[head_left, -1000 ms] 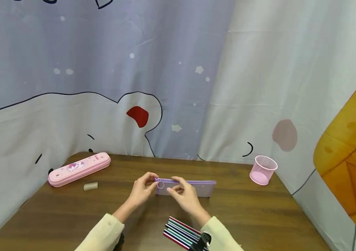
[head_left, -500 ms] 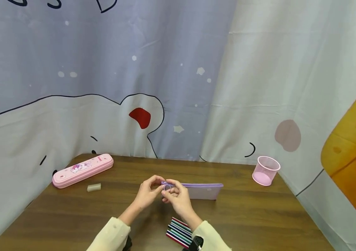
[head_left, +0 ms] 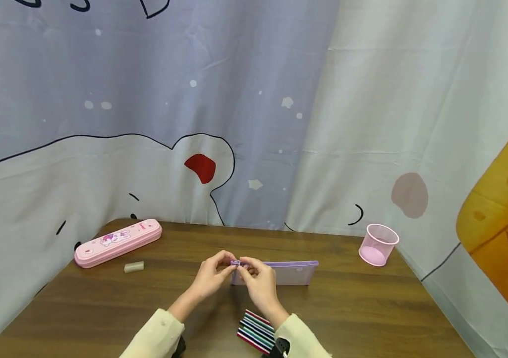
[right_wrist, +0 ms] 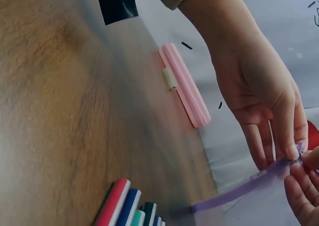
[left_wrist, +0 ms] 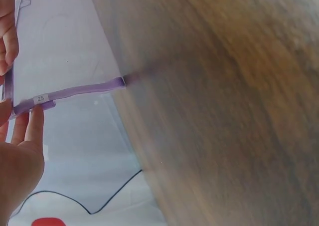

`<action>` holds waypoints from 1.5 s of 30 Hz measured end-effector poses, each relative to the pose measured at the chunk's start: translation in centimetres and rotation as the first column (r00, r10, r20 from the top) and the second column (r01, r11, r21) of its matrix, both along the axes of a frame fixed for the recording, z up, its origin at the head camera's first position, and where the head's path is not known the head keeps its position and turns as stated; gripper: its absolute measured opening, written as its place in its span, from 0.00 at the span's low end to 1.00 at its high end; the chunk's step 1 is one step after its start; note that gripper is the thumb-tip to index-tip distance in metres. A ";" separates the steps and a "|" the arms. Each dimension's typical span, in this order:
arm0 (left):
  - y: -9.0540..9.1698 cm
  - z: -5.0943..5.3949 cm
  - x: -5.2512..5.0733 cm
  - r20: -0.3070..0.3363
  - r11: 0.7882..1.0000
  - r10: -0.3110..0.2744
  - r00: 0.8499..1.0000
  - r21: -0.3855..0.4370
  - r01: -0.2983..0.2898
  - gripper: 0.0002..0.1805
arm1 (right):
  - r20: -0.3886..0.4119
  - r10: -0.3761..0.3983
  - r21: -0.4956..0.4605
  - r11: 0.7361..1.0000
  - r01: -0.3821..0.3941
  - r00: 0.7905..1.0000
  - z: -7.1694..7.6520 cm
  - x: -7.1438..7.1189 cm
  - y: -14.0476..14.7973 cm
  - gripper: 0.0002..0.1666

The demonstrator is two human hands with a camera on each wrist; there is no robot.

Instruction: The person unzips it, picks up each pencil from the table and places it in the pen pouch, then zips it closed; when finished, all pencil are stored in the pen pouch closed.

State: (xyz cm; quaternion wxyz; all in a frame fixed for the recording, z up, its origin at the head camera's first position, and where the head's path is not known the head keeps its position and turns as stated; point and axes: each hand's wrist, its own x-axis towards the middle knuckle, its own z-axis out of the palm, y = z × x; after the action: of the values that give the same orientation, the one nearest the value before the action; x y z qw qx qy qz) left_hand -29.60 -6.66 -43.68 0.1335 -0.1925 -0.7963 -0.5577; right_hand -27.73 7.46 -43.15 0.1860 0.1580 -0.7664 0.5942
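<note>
A translucent zip pouch [head_left: 292, 275] with a purple zipper edge stands upright on the table in the head view. My left hand [head_left: 212, 273] pinches its top left corner between thumb and fingers. Right beside it, my right hand [head_left: 260, 283] pinches the zipper edge at the same end, and the fingertips of both hands nearly meet. The ring of the zipper pull is hidden behind the fingers. In the left wrist view, the pouch's purple side seam [left_wrist: 82, 90] carries a small tag reading 25. Striped pens [head_left: 255, 330] lie by my right wrist, partly covered by it.
A pink pencil case [head_left: 117, 242] with a cartoon print lies at the back left. Close to it is a small pale block [head_left: 134, 267], perhaps an eraser. At the back right stands a pink cup [head_left: 379, 243]. A printed curtain [head_left: 254, 124] hangs behind the table.
My right hand has moved left along the pouch to its zipper end, beside my left hand. The ring, visible earlier, is now covered. The head view has shifted slightly.
</note>
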 end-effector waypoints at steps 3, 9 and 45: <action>0.1 0.0 0.2 -0.005 1.000 -0.007 1.000 0.001 0.007 0.05 | -0.098 -0.054 0.101 0.993 0.064 0.994 -0.2 0.0 0.3 0.11; 0.5 1.7 1.7 -0.034 0.998 -0.060 0.998 0.008 0.061 0.06 | -0.192 -0.118 0.201 0.967 0.157 0.974 0.1 0.4 1.0 0.11; -1.3 -0.1 -0.8 -0.107 1.000 0.018 0.994 -0.022 -0.020 0.05 | -0.312 -0.189 0.312 0.905 0.288 0.931 -0.1 -0.1 10.6 0.11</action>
State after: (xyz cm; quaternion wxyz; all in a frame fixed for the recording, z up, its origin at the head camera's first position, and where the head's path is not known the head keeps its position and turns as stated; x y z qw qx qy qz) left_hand -30.42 -8.01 -43.73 0.1790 -0.2162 -0.7962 -0.5360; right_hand -27.83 18.09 -43.29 0.3308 0.1736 -0.8408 0.3918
